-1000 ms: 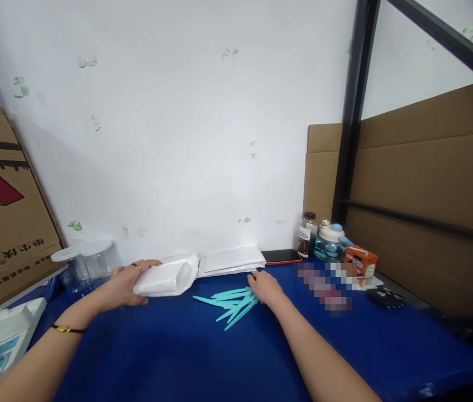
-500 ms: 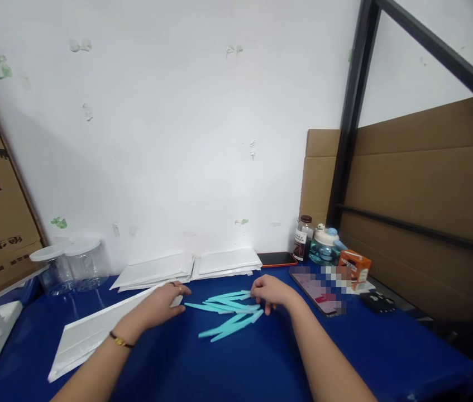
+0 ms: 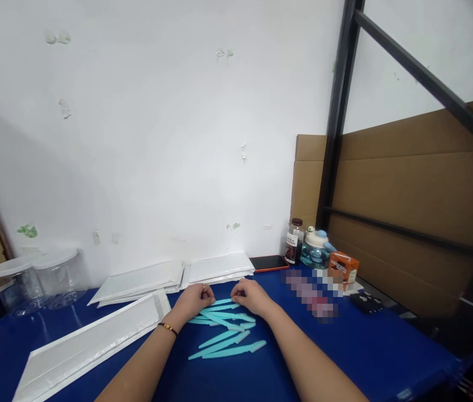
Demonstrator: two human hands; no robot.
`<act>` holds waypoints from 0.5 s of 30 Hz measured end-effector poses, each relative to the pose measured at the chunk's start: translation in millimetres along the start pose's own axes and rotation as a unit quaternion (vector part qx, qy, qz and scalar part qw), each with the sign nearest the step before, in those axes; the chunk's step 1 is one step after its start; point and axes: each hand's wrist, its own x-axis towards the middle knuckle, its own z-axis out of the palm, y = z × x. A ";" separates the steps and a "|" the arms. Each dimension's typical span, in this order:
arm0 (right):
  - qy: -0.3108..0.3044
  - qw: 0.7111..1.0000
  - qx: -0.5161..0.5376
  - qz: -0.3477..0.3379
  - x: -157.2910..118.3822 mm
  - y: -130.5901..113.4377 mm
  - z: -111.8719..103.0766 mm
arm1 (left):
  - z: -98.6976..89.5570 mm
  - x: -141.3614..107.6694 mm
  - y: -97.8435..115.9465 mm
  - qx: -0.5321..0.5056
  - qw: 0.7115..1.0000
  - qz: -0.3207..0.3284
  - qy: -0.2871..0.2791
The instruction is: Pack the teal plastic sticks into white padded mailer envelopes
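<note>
Slim teal eyebrow razors [image 3: 236, 350] with pale tips lie in a loose, overlapping pile on the blue table between my forearms. At the back of the pile, my left hand [image 3: 194, 303] has its fingers curled closed at the left end of one razor [image 3: 223, 302]. My right hand [image 3: 251, 296] pinches at the other end of that razor, its fingertips partly hiding the tip. A white padded envelope [image 3: 98, 340] lies slantwise left of my left hand, partly behind my forearm.
Stacks of white envelopes [image 3: 139, 279] and a phone [image 3: 270, 263] lie along the wall. Lidded clear jars [image 3: 60, 282] stand at left. On the right are a brown-capped bottle [image 3: 294, 243], a teal water bottle [image 3: 315, 251], an orange box [image 3: 344, 269] and a black rack post [image 3: 334, 139].
My left hand has moved right from the envelope to the pile and its fingers have closed. The razors lie differently, one now nearer me. The view has turned right.
</note>
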 end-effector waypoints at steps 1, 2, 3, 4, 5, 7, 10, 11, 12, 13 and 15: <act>-0.002 1.000 0.000 -0.010 1.7 1.5 0.7 | 1.4 2.3 -2.6 -0.002 1.000 -0.003 -0.004; -0.004 1.000 -0.002 -0.020 3.2 2.7 1.3 | 2.6 4.1 -4.8 -0.003 1.000 -0.002 -0.004; -0.004 1.000 -0.005 -0.027 4.5 3.6 1.9 | 3.6 5.4 -6.5 -0.004 1.000 -0.004 -0.003; -0.004 0.999 -0.009 -0.032 5.6 4.4 2.3 | 4.5 6.2 -7.7 -0.004 1.000 -0.005 0.000; -0.003 0.999 -0.014 -0.035 6.4 5.2 2.6 | 5.2 6.6 -8.5 -0.004 1.000 -0.006 0.003; -0.002 0.999 -0.019 -0.040 6.8 8.1 1.9 | 5.9 6.4 -9.8 -0.006 1.000 -0.004 0.011; 0.007 0.999 -0.024 -0.032 4.8 18.2 -4.1 | 5.3 5.4 -14.0 -0.009 1.000 -0.002 0.023; 0.014 0.999 -0.026 -0.021 3.5 22.6 -7.5 | 4.9 5.1 -16.2 -0.010 1.000 -0.003 0.027; 0.020 0.999 -0.026 -0.007 2.1 26.6 -11.3 | 4.4 4.9 -18.6 -0.010 0.999 -0.005 0.031; 0.026 0.999 -0.025 0.005 0.5 29.6 -15.2 | 3.9 4.6 -20.8 -0.009 0.999 -0.006 0.035; 0.041 0.999 -0.018 0.012 -2.4 31.1 -21.8 | 2.8 3.6 -23.4 -0.008 0.999 -0.003 0.041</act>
